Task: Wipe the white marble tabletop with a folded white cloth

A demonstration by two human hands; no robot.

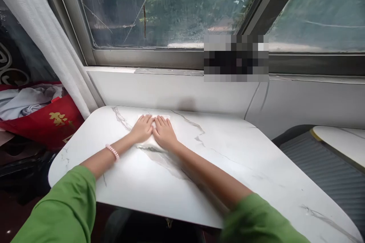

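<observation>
**Both hands pressed flat on a white cloth at the table's far side**

The left hand and the right hand lay palm-down, side by side and touching, on a white cloth that sat on the marble table, near its far edge. The fingers of each hand were stretched out straight and held close together, gripping nothing. A pink bead bracelet circled the left wrist, above the table's left part. Green sleeves hung over the table's near edge. Left of the table stood a red bag and a white curtain; beyond the table was a window; right of it, a grey ribbed seat.
</observation>
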